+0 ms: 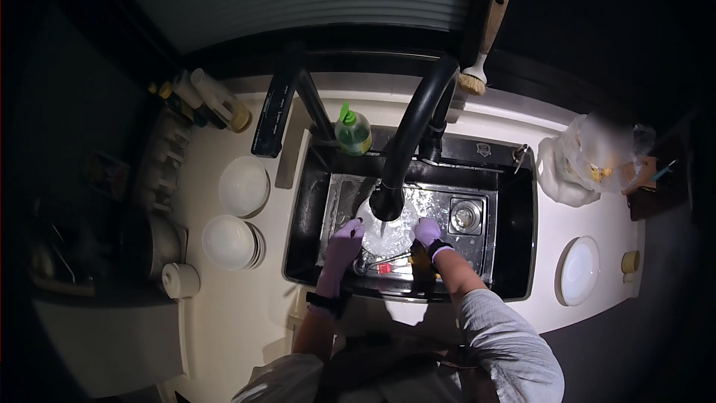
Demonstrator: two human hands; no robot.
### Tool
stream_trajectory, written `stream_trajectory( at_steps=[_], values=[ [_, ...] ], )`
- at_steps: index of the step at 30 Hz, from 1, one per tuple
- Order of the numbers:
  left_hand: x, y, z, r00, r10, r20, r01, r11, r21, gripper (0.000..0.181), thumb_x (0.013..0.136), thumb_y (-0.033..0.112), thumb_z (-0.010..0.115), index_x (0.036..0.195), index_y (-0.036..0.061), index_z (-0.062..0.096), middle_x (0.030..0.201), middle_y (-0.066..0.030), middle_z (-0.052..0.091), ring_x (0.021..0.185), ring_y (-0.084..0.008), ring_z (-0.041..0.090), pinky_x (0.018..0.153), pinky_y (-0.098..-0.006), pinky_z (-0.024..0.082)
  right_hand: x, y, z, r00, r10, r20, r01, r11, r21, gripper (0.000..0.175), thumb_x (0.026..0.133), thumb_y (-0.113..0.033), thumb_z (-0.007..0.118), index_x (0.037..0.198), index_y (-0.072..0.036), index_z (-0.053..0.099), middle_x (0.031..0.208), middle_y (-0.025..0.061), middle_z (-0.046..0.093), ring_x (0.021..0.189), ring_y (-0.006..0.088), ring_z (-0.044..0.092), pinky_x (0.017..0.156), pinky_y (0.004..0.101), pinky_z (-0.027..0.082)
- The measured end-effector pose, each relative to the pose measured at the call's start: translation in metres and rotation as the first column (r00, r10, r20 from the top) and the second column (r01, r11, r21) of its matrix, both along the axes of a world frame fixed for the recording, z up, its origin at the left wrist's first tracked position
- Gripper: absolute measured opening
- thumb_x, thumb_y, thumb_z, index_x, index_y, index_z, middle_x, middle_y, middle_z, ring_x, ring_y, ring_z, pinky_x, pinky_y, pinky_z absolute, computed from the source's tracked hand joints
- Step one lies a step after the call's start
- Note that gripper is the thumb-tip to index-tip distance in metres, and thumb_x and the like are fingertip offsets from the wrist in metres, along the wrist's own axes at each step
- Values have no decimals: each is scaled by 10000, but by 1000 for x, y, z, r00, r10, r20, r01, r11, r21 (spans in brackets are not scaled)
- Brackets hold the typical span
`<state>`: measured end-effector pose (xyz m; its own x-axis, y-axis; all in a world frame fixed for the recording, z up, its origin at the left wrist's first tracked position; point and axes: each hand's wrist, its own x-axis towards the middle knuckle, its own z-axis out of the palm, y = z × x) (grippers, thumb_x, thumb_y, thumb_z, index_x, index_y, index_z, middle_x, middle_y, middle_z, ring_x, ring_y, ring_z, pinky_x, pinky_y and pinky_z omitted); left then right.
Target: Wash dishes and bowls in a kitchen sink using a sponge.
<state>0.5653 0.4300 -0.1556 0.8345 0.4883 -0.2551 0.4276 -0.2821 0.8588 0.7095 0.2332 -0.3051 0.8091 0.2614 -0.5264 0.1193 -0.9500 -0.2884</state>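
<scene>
A round, shiny vessel [386, 238], perhaps a pot, sits in the black sink [408, 290] under the faucet [417, 115]. Water runs down into it, and glare hides whether it is glass or metal. My left hand [348, 240], in a purple rubber glove, grips its left side at a small dark part, possibly a handle. On the opposite side my right hand [428, 232], gloved alike, is closed at the rim. Between my wrists, a red-headed utensil [384, 268] and other slim tools lie in the sink.
Stacked white bowls [228, 242] and more bowls [242, 186] stand left. A green pump bottle [353, 133] is behind the sink. Plastic bags [598, 151] and a white plate [580, 270] are right. A wooden-handled brush [485, 39] hangs above. The drain [465, 216] lies right of my hands.
</scene>
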Motion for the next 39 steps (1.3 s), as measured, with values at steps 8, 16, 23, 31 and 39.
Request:
stream_trajectory(
  at_steps=[8,16,23,31,39],
  values=[
    [-3,2,0,965,-92,244,17,955,297,271,840,233,527,976,9,595,890,-152,637,838,-279,620,734,-329,480,0,13,30,999,-24,-21,27,990,140,333,794,-227,504,1036,-3,550,967,221,617,919,368,593,822,418,470],
    [18,-11,39,948,-215,-235,227,974,24,436,851,394,488,1106,50,566,1048,-179,594,995,-306,567,853,-389,425,14,-14,117,990,129,57,-135,984,118,365,806,-305,505,953,12,608,830,240,627,826,333,625,785,409,476],
    [5,-5,26,970,-192,-148,163,968,-193,669,846,439,514,1292,-36,361,1313,-217,418,1251,-293,376,1034,-341,280,14,-68,109,926,-68,-372,249,851,463,301,794,-235,585,937,27,623,783,96,640,636,146,597,542,273,455],
    [-1,-8,16,989,145,-25,-120,695,-709,473,892,248,465,1293,17,367,1188,-126,523,1064,-220,526,871,-345,432,-38,-11,147,964,51,261,-128,950,284,660,847,-350,465,1344,30,257,1318,268,363,1241,367,351,1031,458,246],
    [17,-42,7,997,56,57,-52,996,-69,733,821,574,444,1295,22,363,1289,-270,419,1204,-388,406,986,-404,323,-67,75,146,998,23,-54,2,904,427,710,893,-490,277,1412,-36,108,1471,193,64,1364,343,42,1085,479,66]
  ],
)
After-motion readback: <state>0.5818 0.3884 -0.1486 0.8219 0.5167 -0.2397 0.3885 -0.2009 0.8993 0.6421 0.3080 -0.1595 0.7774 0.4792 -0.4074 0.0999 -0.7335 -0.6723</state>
